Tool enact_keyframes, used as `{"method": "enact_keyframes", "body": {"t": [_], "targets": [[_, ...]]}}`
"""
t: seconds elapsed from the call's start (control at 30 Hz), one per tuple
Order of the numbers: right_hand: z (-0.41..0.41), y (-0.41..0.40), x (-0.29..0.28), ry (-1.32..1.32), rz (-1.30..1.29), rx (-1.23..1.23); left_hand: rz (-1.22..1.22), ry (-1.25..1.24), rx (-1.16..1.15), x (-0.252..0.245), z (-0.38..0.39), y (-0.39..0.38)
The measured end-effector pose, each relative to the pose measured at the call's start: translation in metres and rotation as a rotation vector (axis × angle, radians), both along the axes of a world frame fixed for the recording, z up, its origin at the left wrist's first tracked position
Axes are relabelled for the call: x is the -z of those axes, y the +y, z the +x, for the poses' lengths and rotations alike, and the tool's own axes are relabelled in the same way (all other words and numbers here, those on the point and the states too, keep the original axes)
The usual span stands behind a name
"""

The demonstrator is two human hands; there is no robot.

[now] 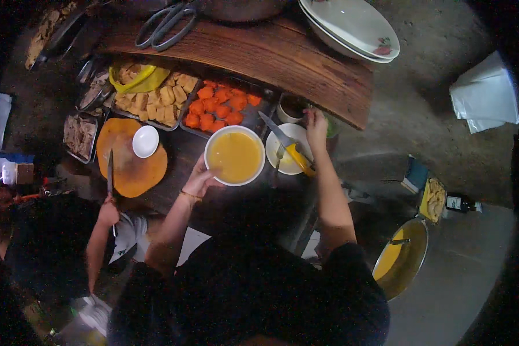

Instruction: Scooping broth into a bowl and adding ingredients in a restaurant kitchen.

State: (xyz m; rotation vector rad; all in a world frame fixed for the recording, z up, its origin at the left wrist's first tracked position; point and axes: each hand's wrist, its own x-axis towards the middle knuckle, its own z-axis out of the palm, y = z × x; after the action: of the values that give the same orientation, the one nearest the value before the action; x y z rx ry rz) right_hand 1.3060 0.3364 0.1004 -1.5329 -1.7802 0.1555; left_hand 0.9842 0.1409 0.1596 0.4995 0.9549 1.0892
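Note:
A white bowl of yellow liquid rests in my left hand, thumb over the near rim. My right hand reaches past a white plate to a small cup with dark contents. Its fingers are bunched by the cup's right rim; whether they pinch anything is too small to tell. Something green shows partly behind that wrist. Across the plate lie a yellow-handled knife and what looks like a fork.
At left, a co-worker's hand grips a knife over a round cutting board bearing a small white dish. Trays hold orange pieces, fried tofu-like cubes and meat. A large metal pot stands right.

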Motion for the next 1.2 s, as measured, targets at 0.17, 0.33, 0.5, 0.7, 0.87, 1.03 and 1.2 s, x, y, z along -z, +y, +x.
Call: {"method": "enact_keyframes", "body": {"t": [0.17,0.33,0.5,0.7,0.87,1.03,1.2], "targets": [[-0.005,-0.014,-0.009,0.846,-0.361,-0.013,-0.002,-0.002,-0.002,0.001,0.005,0.013],[0.019,-0.022,-0.008,0.981,-0.233,0.025,0.033,0.003,0.016,0.01,0.011,0.028],[0.012,-0.046,-0.05,1.048,-0.152,-0.082,0.028,0.017,-0.005,0.006,0.017,0.039],[-0.027,-0.106,-0.131,0.691,-0.125,-0.303,0.081,-0.001,0.005,0.006,0.029,0.062],[-0.035,-0.128,-0.123,0.031,0.053,-0.581,0.056,-0.009,0.015,0.02,0.038,0.077],[-0.003,-0.11,-0.137,0.171,0.069,-0.227,0.027,-0.048,0.019,0.027,0.041,0.085],[0.039,-0.061,-0.077,0.034,0.025,0.049,0.014,-0.047,0.045,0.012,0.051,0.094]]}}
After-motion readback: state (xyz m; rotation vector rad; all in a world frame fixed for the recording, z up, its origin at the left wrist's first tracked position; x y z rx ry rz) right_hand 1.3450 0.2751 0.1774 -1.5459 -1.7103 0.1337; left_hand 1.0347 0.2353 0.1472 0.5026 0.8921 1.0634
